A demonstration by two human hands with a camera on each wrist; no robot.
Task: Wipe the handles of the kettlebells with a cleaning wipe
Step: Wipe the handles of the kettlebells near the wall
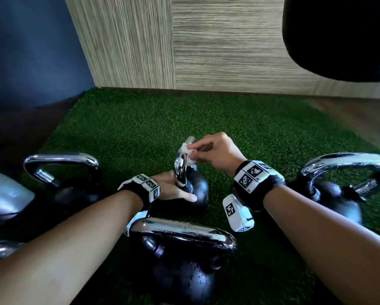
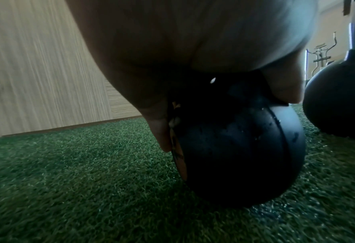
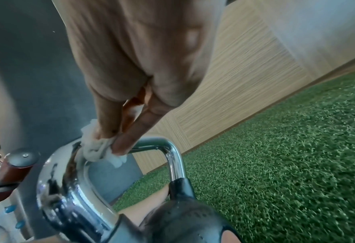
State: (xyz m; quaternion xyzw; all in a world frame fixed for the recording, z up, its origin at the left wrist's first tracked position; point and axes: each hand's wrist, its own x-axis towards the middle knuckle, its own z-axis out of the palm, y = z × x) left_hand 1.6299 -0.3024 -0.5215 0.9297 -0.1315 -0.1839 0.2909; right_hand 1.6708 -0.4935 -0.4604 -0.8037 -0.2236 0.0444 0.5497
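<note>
Chrome shines on the handle (image 1: 180, 170) of the small kettlebell (image 1: 195, 192), and this is where both hands are busy. The right hand (image 1: 215, 153) has its thumb and first fingers closed in a pinch on a crumpled white wipe (image 1: 188, 154); the other fingers are curled in behind. From the right wrist view the fingertips (image 3: 118, 148) press the wipe (image 3: 97, 148) against the top bend of the handle (image 3: 74, 189), so the wipe sits between the fingers and the metal. The handle runs down from under this hand to the black ball of the kettlebell (image 3: 182, 218).

The left hand (image 1: 173, 190) lies lower, on the black body just below the handle. Its fingers are spread and mostly straight, laid around the ball without closing; the thumb points toward the person's right across the front of it. In the left wrist view the palm (image 2: 172, 49) covers the top of the ball (image 2: 234, 148), with one finger down the far side and the thumb on the near side.

Three more kettlebells stand on the green turf (image 1: 140, 128) around the hands: one to the left of the left hand (image 1: 70, 179), one to the right of the right wrist (image 1: 334, 194), and one nearest to the person, under both forearms (image 1: 184, 260). Both wrists carry black bands with printed markers. Beyond the right hand the turf ends at a wood-grain wall (image 1: 206, 40).
</note>
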